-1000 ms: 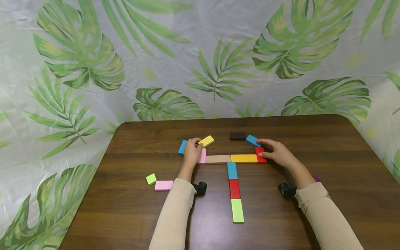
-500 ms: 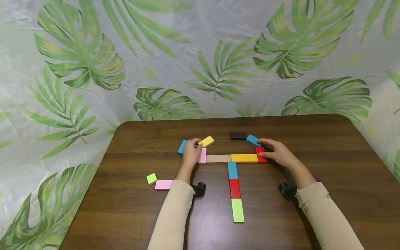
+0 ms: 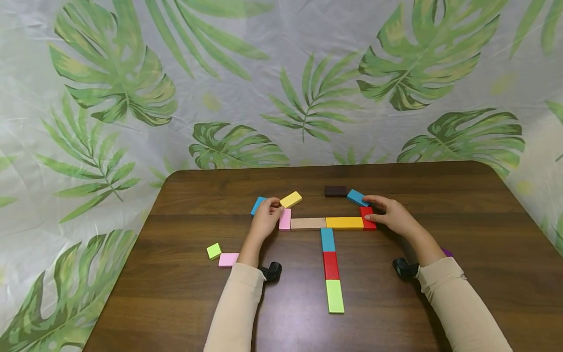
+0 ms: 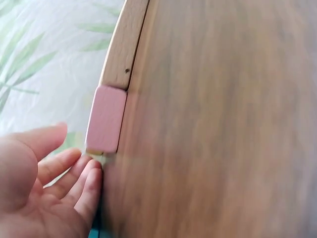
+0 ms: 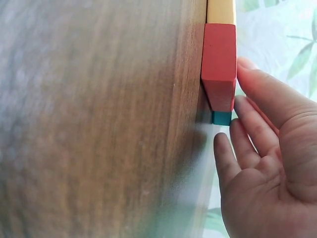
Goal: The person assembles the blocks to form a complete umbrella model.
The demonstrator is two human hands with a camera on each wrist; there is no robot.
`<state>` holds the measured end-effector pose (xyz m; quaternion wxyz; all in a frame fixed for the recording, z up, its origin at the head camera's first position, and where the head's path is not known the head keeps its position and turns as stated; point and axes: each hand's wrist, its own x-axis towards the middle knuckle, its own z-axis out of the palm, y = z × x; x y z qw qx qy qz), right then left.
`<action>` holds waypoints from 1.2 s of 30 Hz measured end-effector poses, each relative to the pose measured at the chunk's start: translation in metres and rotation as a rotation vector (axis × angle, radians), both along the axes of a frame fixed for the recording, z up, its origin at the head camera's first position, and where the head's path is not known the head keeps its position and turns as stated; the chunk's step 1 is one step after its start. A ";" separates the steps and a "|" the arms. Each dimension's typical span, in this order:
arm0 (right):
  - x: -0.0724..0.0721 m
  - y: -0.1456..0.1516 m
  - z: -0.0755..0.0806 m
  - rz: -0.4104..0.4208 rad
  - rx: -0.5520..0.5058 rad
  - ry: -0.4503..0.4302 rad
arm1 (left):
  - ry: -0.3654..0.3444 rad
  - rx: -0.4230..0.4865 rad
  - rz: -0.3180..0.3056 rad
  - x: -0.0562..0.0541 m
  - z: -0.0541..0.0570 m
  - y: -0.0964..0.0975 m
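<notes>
In the head view, a tan block (image 3: 308, 223) and a yellow-orange block (image 3: 344, 223) lie end to end, with a pink block (image 3: 285, 219) at the left end and a red block (image 3: 367, 212) at the right end. My left hand (image 3: 266, 218) is beside the pink block; in the left wrist view its fingers are loosely bent around nothing, just off the pink block (image 4: 106, 119). My right hand (image 3: 394, 215) has its thumb at the red block and its fingers by a blue block (image 3: 357, 197). The right wrist view shows its relaxed fingers beside the red block (image 5: 220, 52).
A teal block (image 3: 327, 239), a second red block (image 3: 331, 265) and a lime block (image 3: 335, 296) run towards me. Behind the row lie a yellow block (image 3: 291, 199) and a dark block (image 3: 335, 191). At left are a lime cube (image 3: 213, 251) and another pink block (image 3: 228, 260).
My left hand has drawn slightly left and back from the pink block at the row's end, uncovering more of it. The right hand stays put, and the blocks keep their places.
</notes>
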<state>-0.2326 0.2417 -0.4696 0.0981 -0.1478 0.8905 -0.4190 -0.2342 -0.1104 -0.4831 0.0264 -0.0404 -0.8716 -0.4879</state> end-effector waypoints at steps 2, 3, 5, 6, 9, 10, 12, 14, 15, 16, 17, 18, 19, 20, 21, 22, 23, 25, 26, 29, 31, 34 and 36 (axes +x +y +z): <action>0.000 0.000 0.000 0.000 -0.001 -0.003 | -0.014 0.003 -0.040 0.002 0.001 -0.003; 0.000 0.000 0.000 -0.001 -0.001 -0.003 | -0.022 0.000 -0.064 0.003 0.001 -0.005; 0.000 0.000 0.001 -0.001 -0.001 -0.003 | -0.039 -0.008 -0.113 0.005 0.003 -0.008; 0.000 0.000 0.001 -0.001 -0.001 -0.002 | -0.051 -0.012 -0.137 0.005 0.003 -0.010; 0.000 0.000 0.001 0.000 -0.001 0.000 | -0.099 -0.024 -0.207 0.007 0.005 -0.015; 0.000 0.000 0.001 0.000 -0.002 0.001 | -0.118 -0.026 -0.226 0.008 0.005 -0.017; -0.001 0.000 0.001 0.000 -0.003 0.001 | -0.148 -0.036 -0.260 0.008 0.006 -0.019; -0.001 0.000 0.001 0.000 -0.002 0.002 | -0.168 -0.049 -0.286 0.009 0.006 -0.021; -0.001 0.000 0.001 0.000 -0.001 0.003 | -0.172 -0.054 -0.295 0.009 0.006 -0.022; -0.001 0.000 0.001 0.000 0.001 0.003 | -0.172 -0.059 -0.304 0.009 0.006 -0.022; -0.001 0.000 0.001 0.000 0.003 0.003 | -0.171 -0.066 -0.310 0.009 0.006 -0.022; -0.001 0.000 0.001 0.001 0.004 0.004 | -0.170 -0.071 -0.314 0.009 0.006 -0.022; -0.001 0.000 0.001 0.001 0.004 0.004 | -0.166 -0.074 -0.318 0.009 0.006 -0.022; -0.001 0.000 0.001 0.002 0.004 0.003 | -0.166 -0.079 -0.318 0.009 0.006 -0.022; -0.001 0.000 0.001 0.002 0.004 0.002 | -0.165 -0.082 -0.317 0.009 0.006 -0.022; -0.001 0.000 0.001 0.002 0.002 0.001 | -0.166 -0.089 -0.313 0.009 0.006 -0.022; -0.001 0.000 0.001 0.002 0.000 0.000 | -0.162 -0.094 -0.311 0.009 0.006 -0.021; -0.001 0.000 0.001 0.004 -0.005 -0.001 | -0.160 -0.108 -0.301 0.010 0.006 -0.020; -0.001 0.000 0.000 0.005 -0.008 -0.001 | -0.161 -0.116 -0.295 0.010 0.006 -0.020; -0.001 0.000 0.000 0.006 -0.012 0.001 | -0.150 -0.133 -0.284 0.010 0.005 -0.019; 0.000 0.000 0.000 0.006 -0.012 0.003 | -0.153 -0.138 -0.278 0.010 0.005 -0.019; 0.000 0.000 0.001 0.004 -0.012 0.002 | -0.148 -0.134 -0.272 0.010 0.006 -0.018; 0.000 0.000 0.001 0.002 -0.010 0.001 | -0.141 -0.119 -0.267 0.011 0.007 -0.019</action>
